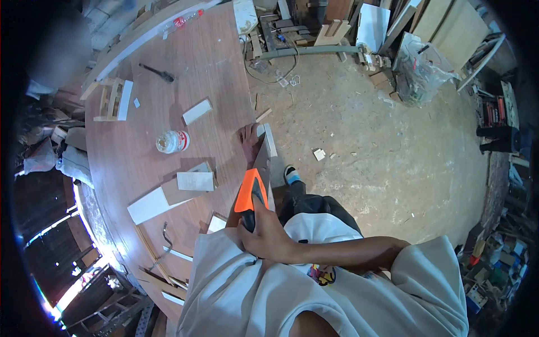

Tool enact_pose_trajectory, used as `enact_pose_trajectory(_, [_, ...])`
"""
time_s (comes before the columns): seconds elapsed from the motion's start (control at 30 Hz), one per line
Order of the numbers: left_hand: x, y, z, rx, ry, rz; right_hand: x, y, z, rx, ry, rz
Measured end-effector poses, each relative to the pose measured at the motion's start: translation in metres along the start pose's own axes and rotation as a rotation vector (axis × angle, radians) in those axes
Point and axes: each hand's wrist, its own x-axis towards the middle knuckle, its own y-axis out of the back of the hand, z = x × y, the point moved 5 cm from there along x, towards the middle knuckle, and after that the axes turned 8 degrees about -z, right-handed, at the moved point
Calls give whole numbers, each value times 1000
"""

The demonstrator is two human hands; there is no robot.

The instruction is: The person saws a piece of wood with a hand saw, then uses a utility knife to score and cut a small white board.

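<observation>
My right hand (269, 235) is wrapped around the orange and black handle of a hand saw (246, 191), close in front of my body. The grey saw blade points away from me along the table's edge and overlaps a white-faced board (270, 140) there. My left hand (249, 144) grips this board near its far end, on the table side of the blade. Part of the left forearm is hidden behind the saw handle. The board sticks out over the edge of the brown wooden table (219, 73).
On the table stand a jar (173, 142), white-faced offcuts (195, 181), a white block (197, 112), a small wooden frame (115, 101) and a dark tool (157, 72). A plastic bottle (185, 19) lies at the far end. Scraps (319, 154) litter the floor at right.
</observation>
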Motion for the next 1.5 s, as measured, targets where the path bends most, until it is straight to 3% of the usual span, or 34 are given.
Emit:
enact_pose_trajectory(0.07, [-7,-4,-4,-31,107,-19,-5,9,-5,64,-28,30])
enact_pose_trajectory(0.2, [-5,-5,0,-34,76,-11,-17,41,2,87,-50,80])
enact_pose_trajectory(0.4, [-5,2,7,14,146,-69,-44,54,-29,199,-256,20])
enact_pose_trajectory(0.47, [-6,4,8,7,167,-79,-52,54,-38,172,-92,48])
enact_pose_trajectory(0.57, [-5,6,11,-30,131,-64,-51,53,-23,185,-72,73])
enact_pose_trajectory(0.63, [-3,4,6,-35,103,-43,-20,59,36,60,-72,173])
enact_pose_trajectory(0.67, [-4,4,6,-46,68,-25,9,71,79,-168,-58,173])
enact_pose_trajectory(0.7, [-9,2,9,-48,65,-31,34,80,114,-19,-141,161])
enact_pose_trajectory(0.73, [-7,3,12,-48,62,7,56,86,126,-17,-73,167])
enact_pose_trajectory(0.77, [-4,6,13,-43,64,45,74,88,121,-11,-6,166])
enact_pose_trajectory(0.87, [-5,12,16,-36,33,52,80,82,115,-62,-79,198])
enact_pose_trajectory(0.9, [-4,12,17,-11,54,28,86,84,120,-153,150,274])
enact_pose_trajectory(0.93, [-2,12,18,-11,53,30,85,87,112,-154,152,274])
enact_pose_trajectory(1.0, [-1,11,23,39,-15,4,78,90,110,194,-222,192])
enact_pose_trajectory(1.33, [-6,11,17,-45,-90,73,108,103,79,257,-203,163])
enact_pose_trajectory(1.4, [-6,7,13,-55,-22,40,125,110,70,290,-309,109])
enact_pose_trajectory(1.5, [-5,3,10,-57,-13,5,142,115,74,145,-292,66])
